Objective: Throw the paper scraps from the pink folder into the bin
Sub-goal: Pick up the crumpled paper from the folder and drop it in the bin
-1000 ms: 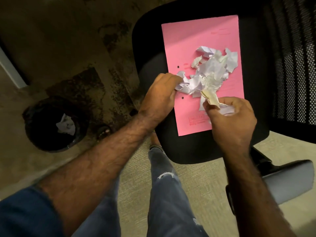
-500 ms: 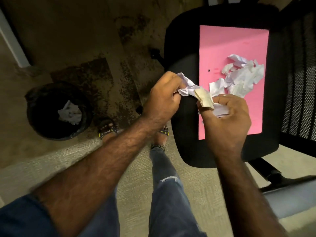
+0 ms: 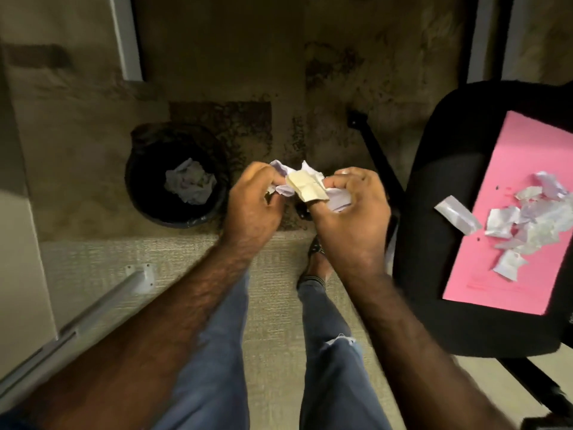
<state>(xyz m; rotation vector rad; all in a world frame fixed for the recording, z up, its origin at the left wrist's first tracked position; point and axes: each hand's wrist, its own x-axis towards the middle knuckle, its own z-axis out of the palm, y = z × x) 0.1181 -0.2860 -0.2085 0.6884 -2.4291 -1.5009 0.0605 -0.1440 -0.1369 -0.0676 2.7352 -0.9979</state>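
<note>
A pink folder lies on the black chair seat at the right, with several white paper scraps spread over it. My left hand and my right hand are held together over the floor, both shut on a bunch of crumpled scraps, one piece yellowish. The black round bin stands on the floor just left of my hands and holds a wad of crumpled paper. My hands are beside the bin, not over it.
My legs in blue jeans and a sandalled foot are below the hands. A chair base leg runs across the stained floor. A pale metal desk leg slants at the lower left. A light rug covers the near floor.
Both hands have lifted a bunch of scraps off the folder and carried it left, away from the chair and close to the bin. The view has swung left with them.
</note>
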